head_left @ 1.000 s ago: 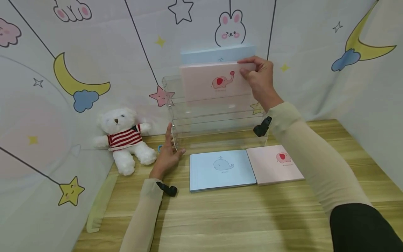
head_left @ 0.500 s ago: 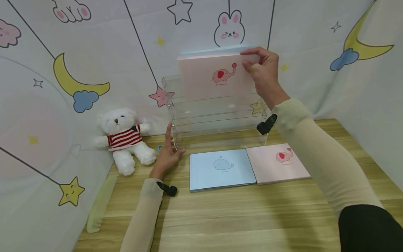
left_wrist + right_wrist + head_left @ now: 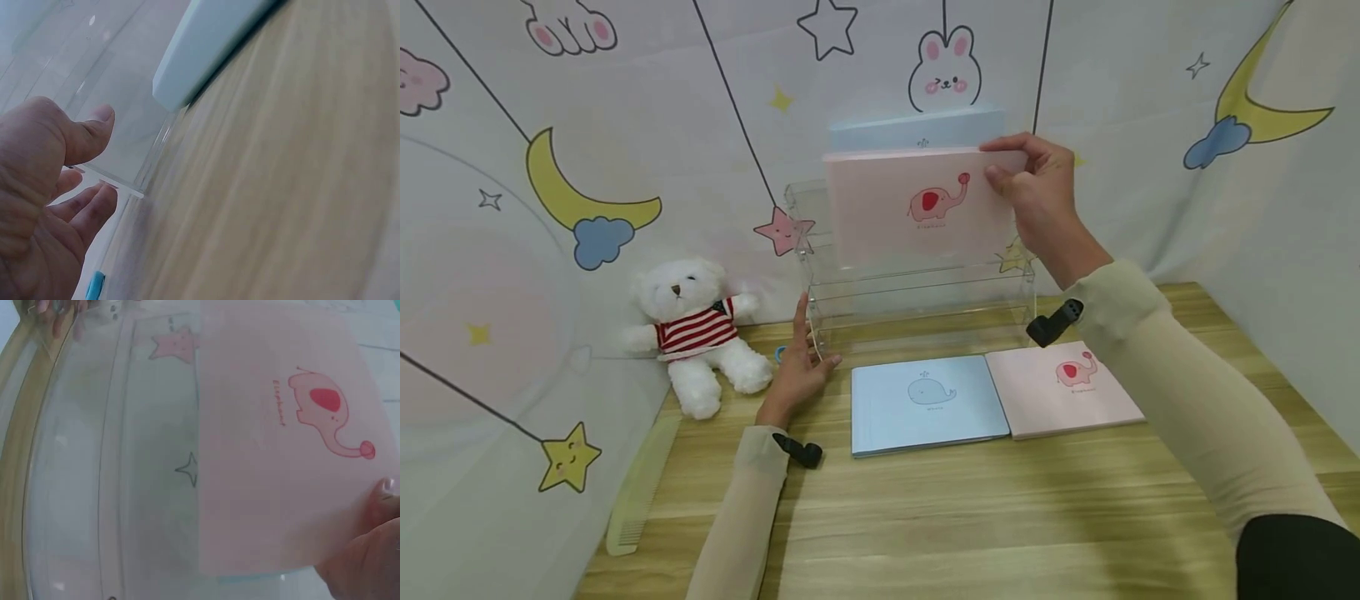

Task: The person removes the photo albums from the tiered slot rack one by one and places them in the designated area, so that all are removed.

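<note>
My right hand point(image 3: 1047, 196) pinches the upper right corner of a pink elephant notebook point(image 3: 872, 208), thumb on its front cover. The notebook is upright, before the upper part of a clear tiered rack point(image 3: 917, 290); whether its lower edge touches the rack I cannot tell. Behind it a blue notebook point(image 3: 880, 133) stands at the rack's back, mostly hidden. In the right wrist view the pink cover point(image 3: 250, 487) faces the camera. My left hand point(image 3: 796, 379) rests at the rack's lower left side, index finger straight; the left wrist view shows its thumb point(image 3: 90, 137) apart from the fingers.
Flat on the wooden table point(image 3: 925, 525) before the rack lie a blue whale notebook point(image 3: 887, 425) and a pink elephant notebook point(image 3: 1037, 400), side by side. A white teddy bear point(image 3: 688, 292) sits left, with a pale green comb point(image 3: 640, 483) nearer the front.
My right hand has lifted the pink notebook up, then brought it down and slightly right, nearer me. The blue notebook behind shows again. The left hand stays put.
</note>
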A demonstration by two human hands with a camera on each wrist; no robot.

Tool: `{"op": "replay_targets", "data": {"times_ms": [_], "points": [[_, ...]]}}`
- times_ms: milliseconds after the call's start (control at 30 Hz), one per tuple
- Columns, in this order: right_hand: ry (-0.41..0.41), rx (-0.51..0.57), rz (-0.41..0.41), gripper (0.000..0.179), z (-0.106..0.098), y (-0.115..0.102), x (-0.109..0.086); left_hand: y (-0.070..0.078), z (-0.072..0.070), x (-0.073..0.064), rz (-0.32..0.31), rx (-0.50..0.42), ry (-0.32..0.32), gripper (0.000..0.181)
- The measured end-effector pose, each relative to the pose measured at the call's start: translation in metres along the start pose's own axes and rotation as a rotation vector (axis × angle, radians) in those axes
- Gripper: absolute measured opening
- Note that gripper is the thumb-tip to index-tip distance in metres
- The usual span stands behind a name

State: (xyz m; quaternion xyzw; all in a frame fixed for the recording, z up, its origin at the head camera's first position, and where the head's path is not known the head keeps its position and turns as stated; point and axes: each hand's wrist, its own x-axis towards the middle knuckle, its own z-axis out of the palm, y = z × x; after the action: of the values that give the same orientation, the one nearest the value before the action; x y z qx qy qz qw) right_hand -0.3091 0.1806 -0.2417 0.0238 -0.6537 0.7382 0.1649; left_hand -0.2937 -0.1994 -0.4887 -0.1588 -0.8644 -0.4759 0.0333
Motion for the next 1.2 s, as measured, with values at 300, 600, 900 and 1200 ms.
{"op": "replay_targets", "data": {"times_ms": [300, 600, 900, 1200], "points": [[-0.047, 0.048, 0.039, 0.026, -0.010, 0.003, -0.029, -0.002, 0.000, 0.000, 0.002, -0.027, -0.004, 0.125], [-0.063, 0.044, 0.080, 0.028, -0.022, 0.006, -0.061, 0.001, -0.001, 0.000, 0.009, -0.024, -0.006, 0.125], [-0.108, 0.000, 0.145, 0.028, -0.036, 0.019, -0.097, 0.000, -0.001, 0.002, 0.023, -0.001, 0.002, 0.124], [-0.160, 0.070, 0.145, 0.025, -0.043, 0.030, -0.122, -0.003, 0.000, 0.003, 0.011, -0.033, -0.018, 0.123]]}}
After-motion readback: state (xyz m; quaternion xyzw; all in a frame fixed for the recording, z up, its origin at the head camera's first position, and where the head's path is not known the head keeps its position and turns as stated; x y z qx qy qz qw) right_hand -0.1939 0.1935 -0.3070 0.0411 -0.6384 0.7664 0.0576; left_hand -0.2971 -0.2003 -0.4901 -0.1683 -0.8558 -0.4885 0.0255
